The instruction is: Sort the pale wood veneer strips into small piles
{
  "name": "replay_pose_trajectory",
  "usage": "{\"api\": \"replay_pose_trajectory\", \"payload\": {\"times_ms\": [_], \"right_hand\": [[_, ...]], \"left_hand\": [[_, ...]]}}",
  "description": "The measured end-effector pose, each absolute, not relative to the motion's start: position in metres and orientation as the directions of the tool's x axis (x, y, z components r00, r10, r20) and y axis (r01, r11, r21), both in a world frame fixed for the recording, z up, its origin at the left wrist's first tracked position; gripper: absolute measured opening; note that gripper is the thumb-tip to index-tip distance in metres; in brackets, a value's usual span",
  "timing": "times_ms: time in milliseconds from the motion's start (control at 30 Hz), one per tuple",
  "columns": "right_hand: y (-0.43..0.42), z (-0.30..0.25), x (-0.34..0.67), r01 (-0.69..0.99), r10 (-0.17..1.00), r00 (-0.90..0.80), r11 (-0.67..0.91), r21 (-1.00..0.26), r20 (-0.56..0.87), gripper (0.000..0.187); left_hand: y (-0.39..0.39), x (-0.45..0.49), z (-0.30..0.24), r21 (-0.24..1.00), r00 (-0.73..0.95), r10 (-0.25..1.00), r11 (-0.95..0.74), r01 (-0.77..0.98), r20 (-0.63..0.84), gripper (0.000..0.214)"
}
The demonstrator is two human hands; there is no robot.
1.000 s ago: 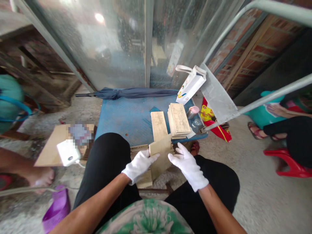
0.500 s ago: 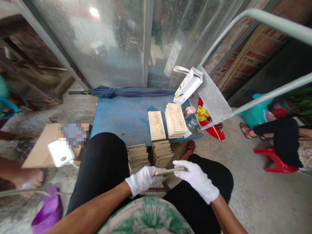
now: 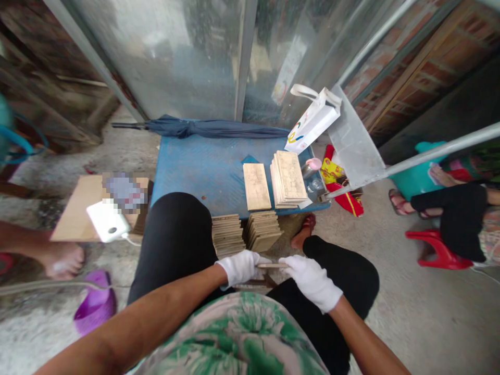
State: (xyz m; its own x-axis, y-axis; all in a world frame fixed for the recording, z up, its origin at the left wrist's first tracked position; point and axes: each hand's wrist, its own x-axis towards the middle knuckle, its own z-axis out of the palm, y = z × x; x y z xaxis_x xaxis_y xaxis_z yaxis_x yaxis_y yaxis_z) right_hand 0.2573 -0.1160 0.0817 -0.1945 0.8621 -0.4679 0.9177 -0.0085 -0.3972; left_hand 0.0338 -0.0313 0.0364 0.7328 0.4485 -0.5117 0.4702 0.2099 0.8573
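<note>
Hands (image 3: 240,266) (image 3: 312,282) gloved in white, thin board (image 3: 271,265) held between them

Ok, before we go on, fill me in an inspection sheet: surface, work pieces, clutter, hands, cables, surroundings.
Surface: blue tabletop, scuffed.
Work pieces: thin wooden board held, seen edge-on; board stack on the tabletop, flat board left of it; left board row and right board row below the front edge.
Clutter: folded umbrella along the back edge; white bag and pink-lidded bottle at the right.
Hands: gloved left hand and gloved right hand grip opposite ends of the held board.
Cables: white cable from white device; pale cord or hose on the floor.
Surroundings: purple slipper left; person on red stool right.
</note>
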Motion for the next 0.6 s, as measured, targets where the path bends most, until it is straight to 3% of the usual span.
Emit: {"api": "replay_pose_trajectory", "payload": {"times_ms": [100,167,367,600], "right_hand": [[-0.118,0.075,0.26,0.946,0.858,-0.186,0.025,-0.323,-0.479,0.038],[-0.114,0.071,0.263,0.959,0.85,-0.164,0.019,-0.281,-0.5,0.038],[-0.083,0.046,0.266,0.982,0.776,-0.099,-0.024,-0.186,-0.623,0.033],[-0.046,-0.012,0.251,0.965,0.712,-0.083,-0.116,-0.234,-0.697,0.027]], "left_hand": [[-0.021,0.037,0.026,0.711,0.73,0.358,-0.211,0.671,-0.582,0.034],[-0.015,0.038,0.019,0.579,0.671,0.365,-0.34,0.741,-0.646,0.036],[-0.01,0.038,0.008,0.53,0.633,0.383,-0.346,0.774,-0.673,0.038],[-0.006,0.038,-0.004,0.525,0.607,0.418,-0.305,0.795,-0.676,0.035]]}}
